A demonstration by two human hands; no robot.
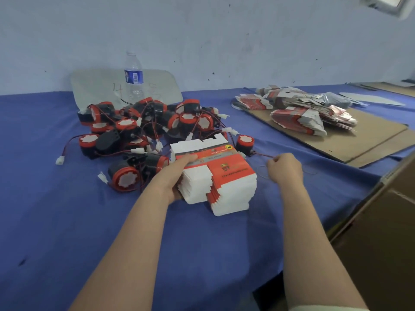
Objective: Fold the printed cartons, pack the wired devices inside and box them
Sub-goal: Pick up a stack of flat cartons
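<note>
Your left hand [177, 173] holds the stack of flat cartons [224, 176] by its left side, thumb across the top & fingers under: that grip is closed round the stack. The stack rests on the tabletop [56, 209], which has a blue cloth over it, about mid-frame and just in front of the pile of devices [146, 124]. Top carton shows red/orange print w/ white flaps.

Your right hand [285, 169] is just right of the stack, not touching it. Its fingers are curled, the grip pinching a thin strand [263, 155] that runs back toward the device pile. Can't tell if it's a wire or an elastic band.

The devices are red & black w/ white faces, wires & white plugs tangled; a few lie apart at the pile's edges. Behind them a water bottle [133, 75] stands upright in front of a clear plastic bag [96, 86] by the wall. Far right, more flat cartons [298, 113] lie in loose heaps on a cardboard sheet [359, 140]. A brown cardboard box [381, 232] sits off the tabletop's right edge.
</note>
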